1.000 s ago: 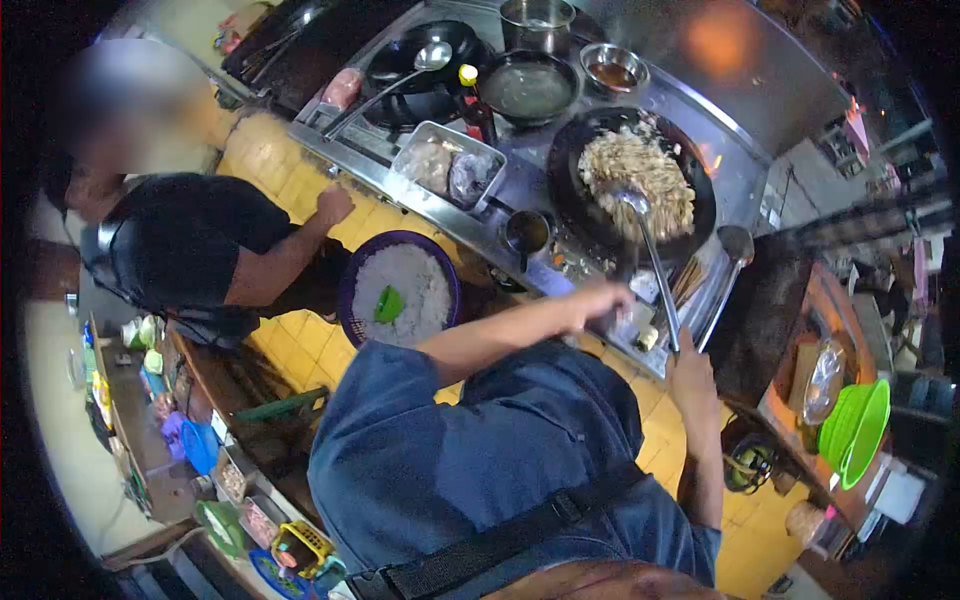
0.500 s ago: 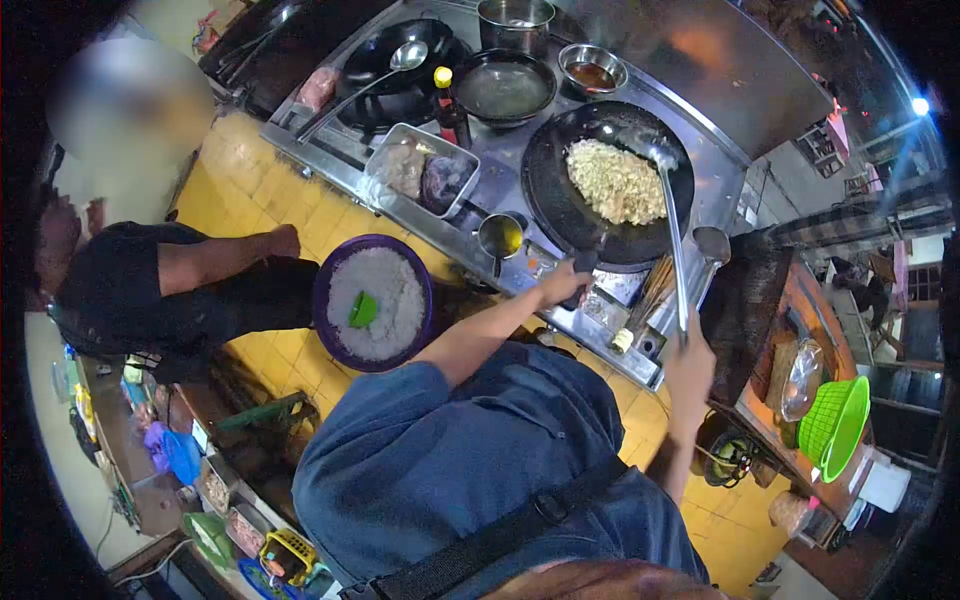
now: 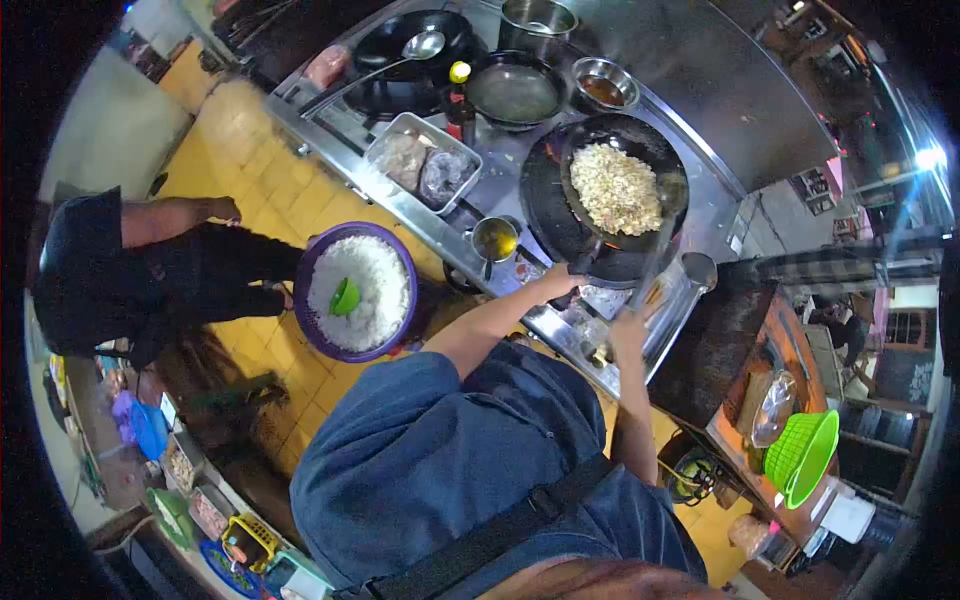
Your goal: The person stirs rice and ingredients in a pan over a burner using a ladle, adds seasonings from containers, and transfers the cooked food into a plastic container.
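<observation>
My left hand [image 3: 561, 284] is wrapped round the dark handle of a black wok [image 3: 665, 160], which tilts over the burner. Pale fried rice [image 3: 614, 188] lies in the wok. My right hand [image 3: 628, 333] is closed round the handle of a long metal ladle [image 3: 659, 262]; the ladle is blurred, its head at the wok's right side. Just left of the wok a small metal cup [image 3: 495, 239] holds yellow liquid. A bundle of thin sticks beside my right hand is partly hidden.
A metal tray [image 3: 473, 190] with bagged food, a bottle [image 3: 458, 105], a dark pan [image 3: 515, 90] and a sauce bowl [image 3: 606, 84] stand on the counter. A purple tub [image 3: 406, 318] of white rice is at left, near a person in black [image 3: 90, 265]. A green basket [image 3: 802, 458] is at right.
The wok has tilted and the rice has shifted within it. My right hand has moved left with the ladle. The other person's arm has moved left, away from the tub.
</observation>
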### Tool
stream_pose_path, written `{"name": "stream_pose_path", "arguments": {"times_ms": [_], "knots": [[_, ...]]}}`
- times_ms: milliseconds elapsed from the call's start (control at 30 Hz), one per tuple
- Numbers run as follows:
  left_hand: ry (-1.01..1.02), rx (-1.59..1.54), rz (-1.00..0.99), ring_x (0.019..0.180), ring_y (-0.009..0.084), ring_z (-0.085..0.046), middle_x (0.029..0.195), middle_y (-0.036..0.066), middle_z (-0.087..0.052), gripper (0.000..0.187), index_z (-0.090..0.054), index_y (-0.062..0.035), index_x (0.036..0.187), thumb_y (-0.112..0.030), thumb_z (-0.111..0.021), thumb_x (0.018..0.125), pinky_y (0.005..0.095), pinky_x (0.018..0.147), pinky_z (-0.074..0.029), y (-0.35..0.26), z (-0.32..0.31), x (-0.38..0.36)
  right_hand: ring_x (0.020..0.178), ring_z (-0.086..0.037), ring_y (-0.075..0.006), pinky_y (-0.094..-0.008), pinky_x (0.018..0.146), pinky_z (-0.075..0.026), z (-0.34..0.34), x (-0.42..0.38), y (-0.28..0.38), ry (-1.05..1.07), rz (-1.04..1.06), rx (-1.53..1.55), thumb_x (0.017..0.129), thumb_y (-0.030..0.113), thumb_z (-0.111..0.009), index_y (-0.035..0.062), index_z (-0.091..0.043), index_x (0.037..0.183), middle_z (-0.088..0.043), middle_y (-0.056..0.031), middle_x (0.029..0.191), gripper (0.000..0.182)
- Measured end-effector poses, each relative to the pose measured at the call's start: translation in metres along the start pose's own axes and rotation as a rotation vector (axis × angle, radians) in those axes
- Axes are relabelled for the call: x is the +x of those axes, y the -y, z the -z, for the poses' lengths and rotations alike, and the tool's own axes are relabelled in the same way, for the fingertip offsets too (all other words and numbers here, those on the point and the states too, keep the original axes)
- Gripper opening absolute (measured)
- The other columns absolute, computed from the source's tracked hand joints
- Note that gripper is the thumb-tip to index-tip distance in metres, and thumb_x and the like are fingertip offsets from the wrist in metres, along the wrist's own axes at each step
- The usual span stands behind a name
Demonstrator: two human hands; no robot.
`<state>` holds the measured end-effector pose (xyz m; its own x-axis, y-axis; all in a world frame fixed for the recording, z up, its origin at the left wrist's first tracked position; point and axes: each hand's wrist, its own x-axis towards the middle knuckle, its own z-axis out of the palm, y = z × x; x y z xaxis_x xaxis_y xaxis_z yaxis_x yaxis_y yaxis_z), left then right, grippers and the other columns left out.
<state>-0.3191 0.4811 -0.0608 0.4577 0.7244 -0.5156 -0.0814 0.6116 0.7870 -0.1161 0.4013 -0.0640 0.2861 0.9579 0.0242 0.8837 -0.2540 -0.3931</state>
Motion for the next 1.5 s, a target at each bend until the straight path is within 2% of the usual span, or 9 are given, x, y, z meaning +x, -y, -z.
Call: {"name": "stream_pose_path", "arguments": {"times_ms": [67, 100, 267, 567, 700, 867, 1100, 1267, 1500], "knots": [[-0.009, 0.064, -0.046, 0.047, 0.0151, -0.054, 0.060, 0.006, -0.056, 0.014, -0.056, -0.0026, 0.083, -0.015, -0.061, 0.079, 0.0296, 0.044, -0.043, 0.000, -0.001, 0.007, 0.074, -0.059, -0.0436, -0.0466, 0.068, -0.046, -0.010, 0.007, 0.025, -0.022, -0.055, 0.310, 0.083, 0.020, -0.046, -0.0016, -0.044, 0.109, -0.059, -0.0279, 0.079, 0.034], [-0.037, 0.123, -0.083, 0.047, 0.0150, -0.054, 0.059, 0.006, -0.056, 0.015, -0.057, -0.0027, 0.082, -0.016, -0.062, 0.079, 0.0296, 0.044, -0.043, 0.005, 0.000, 0.010, 0.072, -0.061, -0.0389, -0.0456, 0.066, -0.046, 0.048, 0.012, 0.054, 0.387, -0.357, 0.610, 0.082, 0.020, -0.047, -0.0022, -0.046, 0.106, -0.059, -0.0242, 0.074, 0.033], [0.085, -0.010, -0.070, 0.043, 0.0171, -0.054, 0.057, 0.007, -0.056, 0.017, -0.056, -0.0017, 0.079, -0.017, -0.063, 0.078, 0.0312, 0.039, -0.044, 0.017, 0.008, 0.023, 0.074, -0.060, -0.0418, -0.0493, 0.064, -0.046, 0.167, -0.010, 0.064, 0.184, 0.155, -0.009, 0.083, 0.018, -0.048, 0.0009, -0.048, 0.116, -0.057, -0.0311, 0.074, 0.037], [0.057, -0.151, 0.025, 0.050, 0.0213, -0.058, 0.072, 0.011, -0.057, 0.030, -0.044, 0.0001, 0.099, -0.007, -0.062, 0.076, 0.0354, 0.040, -0.049, -0.017, -0.002, -0.002, 0.087, -0.056, -0.0432, -0.0477, 0.074, -0.046, 0.070, -0.013, 0.090, 0.255, -0.056, -0.124, 0.081, 0.016, -0.052, 0.0014, -0.043, 0.123, -0.059, -0.0288, 0.089, 0.046], [-0.224, 0.001, 0.123, 0.049, 0.0169, -0.055, 0.065, 0.009, -0.059, 0.015, -0.054, -0.0016, 0.072, -0.014, -0.062, 0.076, 0.0324, 0.042, -0.045, -0.012, -0.034, 0.006, 0.090, -0.058, -0.0409, -0.0437, 0.075, -0.046, 0.169, -0.009, 0.069, 0.357, 0.097, 0.051, 0.080, 0.018, -0.056, 0.0004, -0.046, 0.122, -0.059, -0.0275, 0.096, 0.046], [0.264, -0.710, 0.400, 0.048, 0.0150, -0.051, 0.059, 0.007, -0.051, 0.013, -0.048, -0.0030, 0.074, -0.010, -0.053, 0.083, 0.0306, 0.049, -0.047, -0.121, -0.097, -0.139, 0.089, -0.058, -0.0399, -0.0436, 0.074, -0.046, 0.261, -0.032, 0.111, 0.567, -0.176, 0.008, 0.083, 0.017, -0.054, 0.0028, -0.046, 0.123, -0.059, -0.0279, 0.090, 0.044], [0.066, -0.080, 0.200, 0.049, 0.0139, -0.052, 0.063, 0.003, -0.055, 0.014, -0.053, -0.0075, 0.070, -0.016, -0.056, 0.081, 0.0274, 0.048, -0.046, -0.048, -0.032, -0.077, 0.082, -0.058, -0.0427, -0.0483, 0.072, -0.045, 0.198, -0.061, 0.061, 0.339, 0.124, -0.096, 0.082, 0.016, -0.055, 0.0017, -0.044, 0.123, -0.059, -0.0284, 0.084, 0.045], [0.143, -0.116, 0.364, 0.046, 0.0158, -0.050, 0.061, 0.006, -0.055, 0.016, -0.054, -0.0033, 0.070, -0.015, -0.058, 0.081, 0.0294, 0.043, -0.043, -0.090, -0.085, -0.175, 0.076, -0.056, -0.0460, -0.0497, 0.066, -0.045, 0.203, -0.082, 0.090, 0.330, 0.013, 0.001, 0.080, 0.012, -0.055, -0.0014, -0.044, 0.119, -0.057, -0.0294, 0.074, 0.043], [-0.060, -0.099, 0.199, 0.047, 0.0139, -0.051, 0.060, 0.004, -0.053, 0.016, -0.053, -0.0072, 0.072, -0.018, -0.056, 0.083, 0.0286, 0.045, -0.045, -0.035, -0.042, -0.091, 0.073, -0.056, -0.0481, -0.0537, 0.067, -0.045, 0.165, -0.094, 0.070, 0.251, -0.055, -0.193, 0.081, 0.012, -0.052, 0.0034, -0.039, 0.122, -0.058, -0.0282, 0.072, 0.044]]}}
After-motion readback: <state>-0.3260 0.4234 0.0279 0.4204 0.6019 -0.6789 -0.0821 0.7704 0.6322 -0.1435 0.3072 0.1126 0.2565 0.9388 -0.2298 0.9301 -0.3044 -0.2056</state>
